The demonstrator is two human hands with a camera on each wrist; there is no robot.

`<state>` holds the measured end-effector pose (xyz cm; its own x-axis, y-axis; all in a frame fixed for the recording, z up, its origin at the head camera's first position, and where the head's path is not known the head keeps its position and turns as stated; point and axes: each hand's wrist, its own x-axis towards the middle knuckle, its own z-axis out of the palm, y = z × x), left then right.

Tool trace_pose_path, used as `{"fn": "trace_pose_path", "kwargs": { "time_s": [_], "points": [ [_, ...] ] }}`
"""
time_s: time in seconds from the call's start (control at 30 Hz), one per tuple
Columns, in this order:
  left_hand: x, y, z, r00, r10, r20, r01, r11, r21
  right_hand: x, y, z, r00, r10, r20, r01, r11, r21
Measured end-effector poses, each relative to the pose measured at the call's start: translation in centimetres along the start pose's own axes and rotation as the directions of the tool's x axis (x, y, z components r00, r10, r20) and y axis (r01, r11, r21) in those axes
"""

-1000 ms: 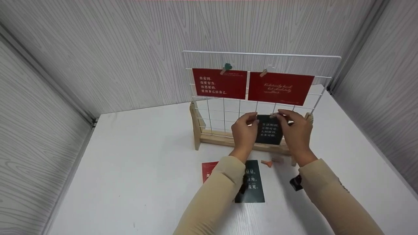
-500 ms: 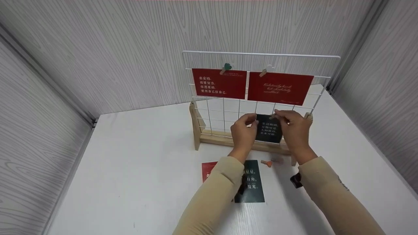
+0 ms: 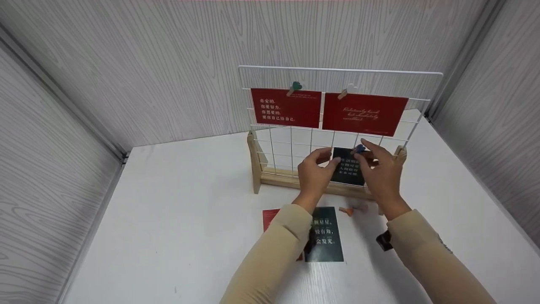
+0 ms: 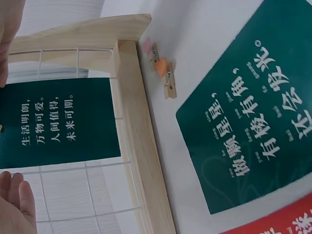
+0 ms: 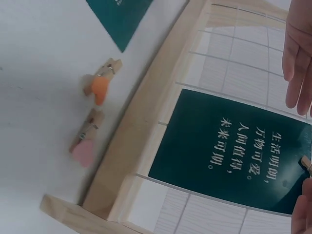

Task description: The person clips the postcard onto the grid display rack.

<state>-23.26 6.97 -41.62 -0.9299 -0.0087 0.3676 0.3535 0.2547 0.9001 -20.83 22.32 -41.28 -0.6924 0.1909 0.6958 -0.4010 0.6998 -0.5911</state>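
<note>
A small dark green card (image 3: 348, 171) with white characters hangs upright against the lower right of the white wire grid (image 3: 291, 143). At its top edge is a wooden clothespin (image 5: 306, 164) with a blue heart (image 3: 360, 148). My right hand (image 3: 383, 171) is right at this clothespin, thumb and index finger spread apart on either side of the heart. Beside the card's left edge is my left hand (image 3: 314, 173), its thumb and fingers parted, the thumb overlapping the card in the head view. From the right wrist, the left fingers (image 5: 292, 63) look loosely extended, away from the card.
Two red cards (image 3: 287, 107) hang higher on the grid, under green-heart and white-heart clothespins. The grid stands in a wooden base (image 3: 278, 180). On the table lie a larger green card (image 4: 253, 107), a red card (image 4: 287, 217), and orange-heart (image 5: 100, 87) and pink-heart (image 5: 84, 152) clothespins.
My right fingers have spread away from the clothespin, leaving its blue heart exposed. The left hand's pinch on the card's edge has loosened. The card stays against the grid.
</note>
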Motion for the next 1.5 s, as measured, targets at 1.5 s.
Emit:
{"fn": "trace_pose_path", "kwargs": {
  "time_s": [1.5],
  "points": [
    [-4.8, -9.8, -11.9, 0.871, -0.335, 0.359, 0.239, 0.928, 0.285, -9.7, 3.9, 0.1, 0.863, 0.269, 0.428, -0.277, 0.96, -0.045]
  ]
}}
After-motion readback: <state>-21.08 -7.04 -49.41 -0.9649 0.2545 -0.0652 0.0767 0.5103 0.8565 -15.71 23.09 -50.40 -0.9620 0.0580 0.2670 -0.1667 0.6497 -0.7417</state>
